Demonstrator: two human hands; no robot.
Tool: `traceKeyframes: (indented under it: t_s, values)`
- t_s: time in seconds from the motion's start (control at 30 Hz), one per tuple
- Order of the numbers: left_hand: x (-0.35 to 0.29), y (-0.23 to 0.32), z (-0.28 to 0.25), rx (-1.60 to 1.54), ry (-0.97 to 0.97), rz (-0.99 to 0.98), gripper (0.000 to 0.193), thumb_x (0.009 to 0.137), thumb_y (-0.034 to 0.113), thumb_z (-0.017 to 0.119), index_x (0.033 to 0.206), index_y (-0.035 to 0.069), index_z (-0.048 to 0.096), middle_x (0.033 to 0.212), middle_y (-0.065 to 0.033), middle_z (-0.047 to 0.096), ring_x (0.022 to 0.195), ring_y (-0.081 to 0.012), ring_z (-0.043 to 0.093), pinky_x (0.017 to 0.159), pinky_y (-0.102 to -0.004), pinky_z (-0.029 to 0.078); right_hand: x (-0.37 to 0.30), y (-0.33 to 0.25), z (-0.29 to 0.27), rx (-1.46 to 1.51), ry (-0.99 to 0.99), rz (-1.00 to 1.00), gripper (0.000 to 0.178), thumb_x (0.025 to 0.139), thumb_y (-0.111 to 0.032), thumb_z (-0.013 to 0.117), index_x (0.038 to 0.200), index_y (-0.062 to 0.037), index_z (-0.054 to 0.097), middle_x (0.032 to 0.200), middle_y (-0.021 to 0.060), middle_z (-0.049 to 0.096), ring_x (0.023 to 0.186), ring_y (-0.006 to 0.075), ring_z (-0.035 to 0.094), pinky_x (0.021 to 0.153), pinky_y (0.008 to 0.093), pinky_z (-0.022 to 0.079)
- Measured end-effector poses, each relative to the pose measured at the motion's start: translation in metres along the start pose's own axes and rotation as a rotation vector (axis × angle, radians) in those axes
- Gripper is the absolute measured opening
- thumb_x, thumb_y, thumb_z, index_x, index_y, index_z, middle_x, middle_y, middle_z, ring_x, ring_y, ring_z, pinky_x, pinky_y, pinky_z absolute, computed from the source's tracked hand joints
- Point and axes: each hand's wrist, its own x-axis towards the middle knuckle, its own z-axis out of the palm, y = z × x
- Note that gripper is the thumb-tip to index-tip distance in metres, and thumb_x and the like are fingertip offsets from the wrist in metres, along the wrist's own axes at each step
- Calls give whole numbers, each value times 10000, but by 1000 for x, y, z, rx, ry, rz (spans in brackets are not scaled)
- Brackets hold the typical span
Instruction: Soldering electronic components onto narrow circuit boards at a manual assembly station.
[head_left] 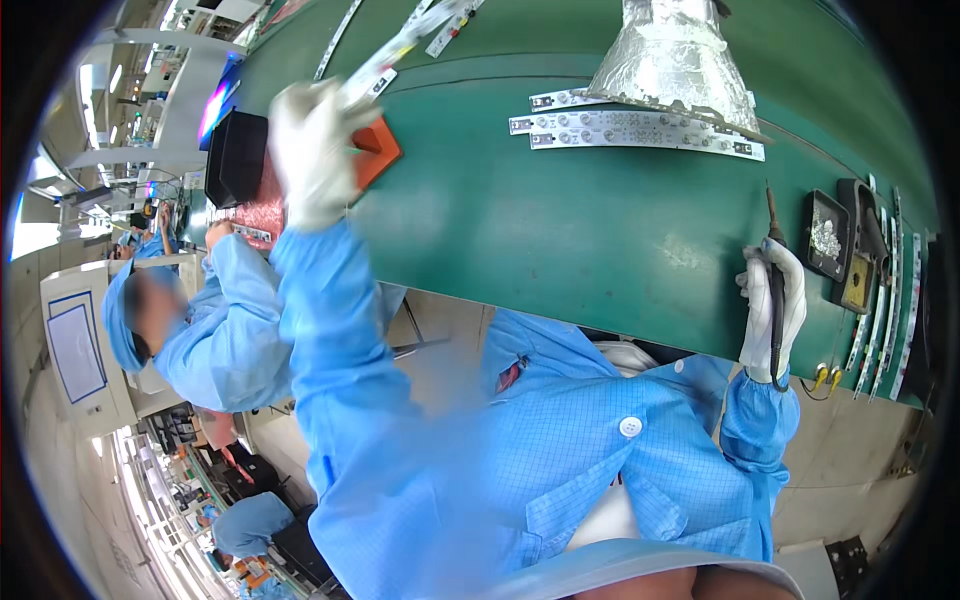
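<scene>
My left hand (315,155), in a white glove and blurred, reaches far left over the green bench. Its fingers are closed on a pale LED strip (405,42) that slants up and away to the right. My right hand (772,305), also gloved, grips a soldering iron (772,212) near the bench's front edge on the right, with the tip pointing away from me. Several white LED strips (640,130) lie side by side under a foil-wrapped hood (675,55). An orange-red block (380,152) sits just beside my left hand.
At the right stand a small black tray (827,237) of silvery bits and an iron holder with a sponge (857,285). More LED strips (908,315) lie beyond them. A black bin (237,158) is at the left, near a seated co-worker (215,330) in blue.
</scene>
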Motion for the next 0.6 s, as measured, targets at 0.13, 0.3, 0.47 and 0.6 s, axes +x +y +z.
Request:
traceKeyframes:
  t_s: [0.13, 0.3, 0.47, 0.6]
  values:
    - [59, -61, 117, -129, -44, -28, 222, 905, 51, 513, 1075, -73, 442, 972, -207, 583, 728, -252, 678, 612, -327, 581, -1, 3, -2, 18, -4, 5, 244, 924, -91, 604, 1163, -56, 571, 981, 83, 655, 740, 115, 591, 661, 241, 481]
    - [98, -114, 154, 513, -91, 280, 228, 916, 176, 552, 1048, -4, 501, 943, -191, 603, 824, -311, 687, 702, -355, 570, 1, 4, 7, 9, -46, -65, 228, 927, -78, 592, 1154, -57, 578, 983, 90, 651, 748, 118, 595, 659, 245, 484]
    - [46, -35, 137, 591, -8, -20, 426, 779, 362, 707, 1079, 71, 623, 884, -162, 677, 846, -328, 665, 802, -400, 515, 1, -3, 2, 15, -3, -58, 236, 929, -87, 592, 1163, -68, 578, 995, 80, 653, 752, 119, 600, 657, 237, 475]
    - [-36, -40, 104, 707, -239, 515, 139, 750, 196, 710, 807, 74, 678, 781, -111, 674, 769, -310, 648, 709, -394, 526, -1, -5, 0, -8, -8, -19, 244, 928, -91, 595, 1171, -70, 576, 998, 80, 653, 749, 115, 597, 659, 236, 474]
